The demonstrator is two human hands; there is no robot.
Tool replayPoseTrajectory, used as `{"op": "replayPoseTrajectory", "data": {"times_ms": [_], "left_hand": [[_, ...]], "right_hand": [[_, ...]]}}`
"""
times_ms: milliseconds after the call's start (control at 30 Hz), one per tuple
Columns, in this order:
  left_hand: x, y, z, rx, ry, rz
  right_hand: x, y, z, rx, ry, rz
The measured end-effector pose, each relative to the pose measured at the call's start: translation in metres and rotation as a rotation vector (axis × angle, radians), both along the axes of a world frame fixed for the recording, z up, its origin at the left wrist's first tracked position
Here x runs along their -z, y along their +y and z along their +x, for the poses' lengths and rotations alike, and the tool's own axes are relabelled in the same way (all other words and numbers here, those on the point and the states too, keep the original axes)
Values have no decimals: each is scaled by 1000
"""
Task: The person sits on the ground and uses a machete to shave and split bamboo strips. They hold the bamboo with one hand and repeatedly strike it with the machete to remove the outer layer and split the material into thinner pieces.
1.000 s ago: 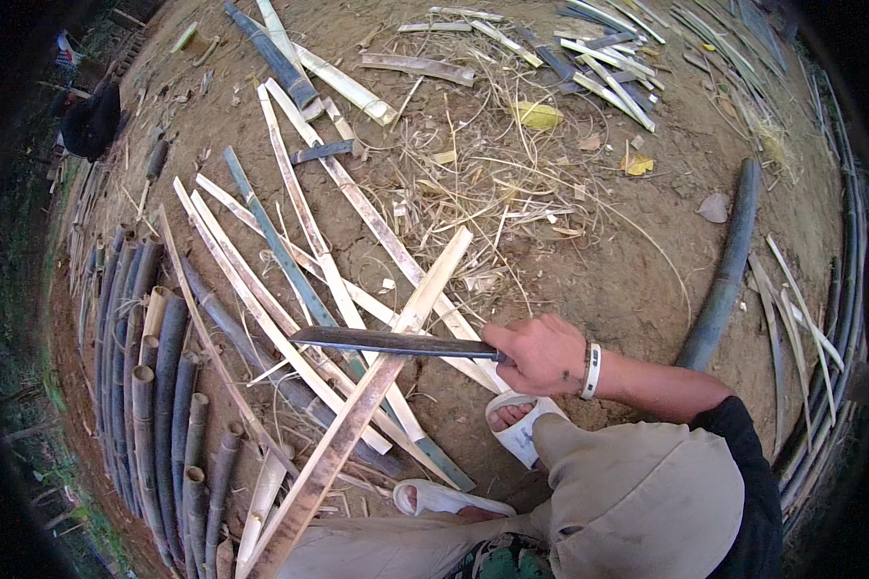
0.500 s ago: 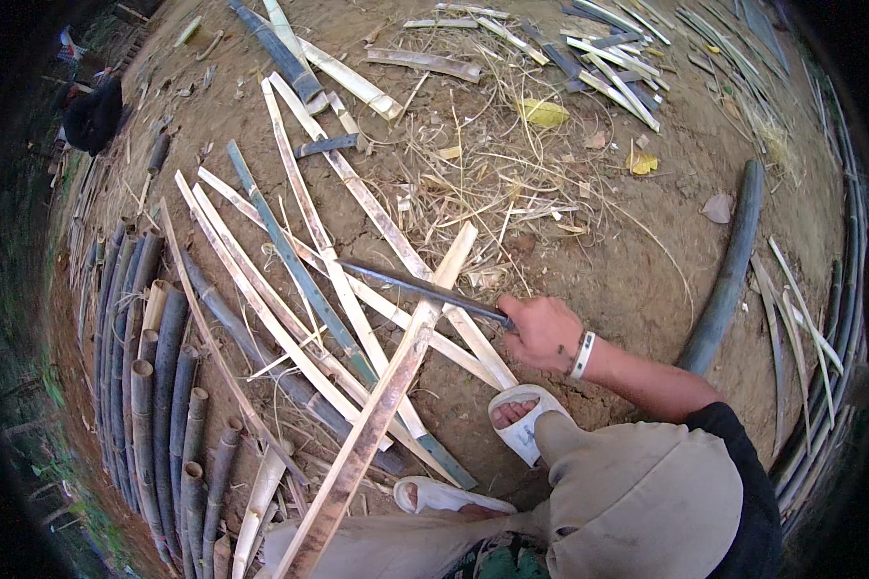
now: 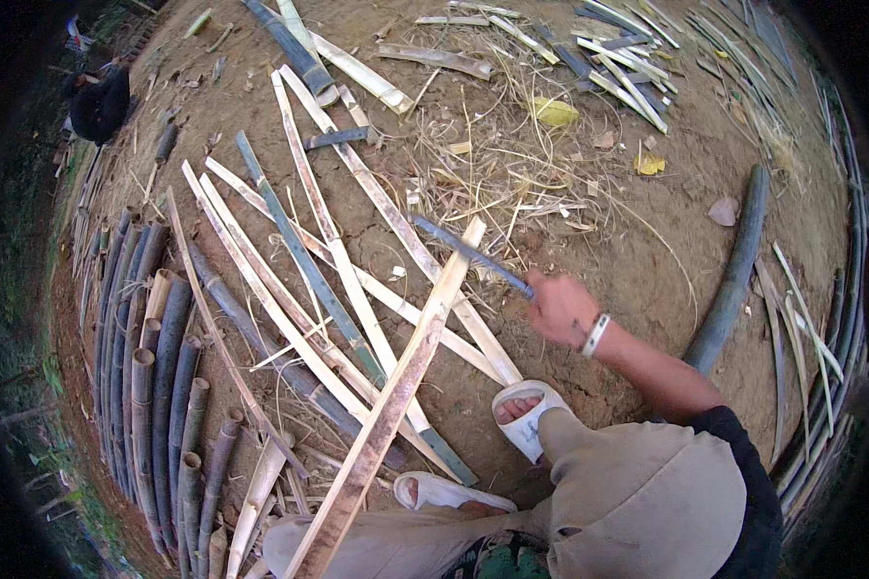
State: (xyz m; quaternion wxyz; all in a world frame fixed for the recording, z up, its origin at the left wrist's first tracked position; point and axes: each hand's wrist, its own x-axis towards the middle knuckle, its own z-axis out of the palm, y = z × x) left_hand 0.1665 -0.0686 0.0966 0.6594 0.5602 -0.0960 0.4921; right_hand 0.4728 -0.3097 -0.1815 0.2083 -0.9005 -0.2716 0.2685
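My right hand [image 3: 562,307], with a pale band at the wrist, grips the handle of a long dark blade [image 3: 468,254] that points up and to the left, raised over the ground. A long pale split bamboo strip [image 3: 396,398] runs from the lower middle up to the blade's side. My left hand is hidden below the frame; I cannot tell what it holds. My knees in tan trousers and both feet in white sandals [image 3: 526,420] are at the bottom.
Several split bamboo strips [image 3: 304,261] lie fanned on the dirt at the centre left. A row of dark bamboo poles [image 3: 159,386] lines the left. A thick dark pole [image 3: 734,270] lies at the right. Dry shavings and leaves [image 3: 512,154] litter the upper middle.
My right hand has swung the blade from lying level across the strips at lower centre up and to the right, so it now points up-left above the long strip's end.
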Motion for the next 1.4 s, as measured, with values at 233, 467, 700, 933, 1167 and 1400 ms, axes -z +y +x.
{"op": "replayPoseTrajectory", "data": {"times_ms": [233,467,700,933,1167,1400], "left_hand": [[-2,-11,-1,-252,67,-175],[-3,-25,-1,-172,73,-151],[-1,-49,8,-242,31,-235],[2,-54,1,-326,52,-199],[5,-54,4,-323,-11,-281],[6,-53,5,-295,0,-269]], "right_hand": [[-75,24,-66,-373,3,297],[-73,23,-49,-237,99,189],[-64,24,-36,-171,46,169],[-51,27,-35,-198,-21,69],[-52,26,-44,-257,-60,159],[-72,22,-55,-343,-117,192]]}}
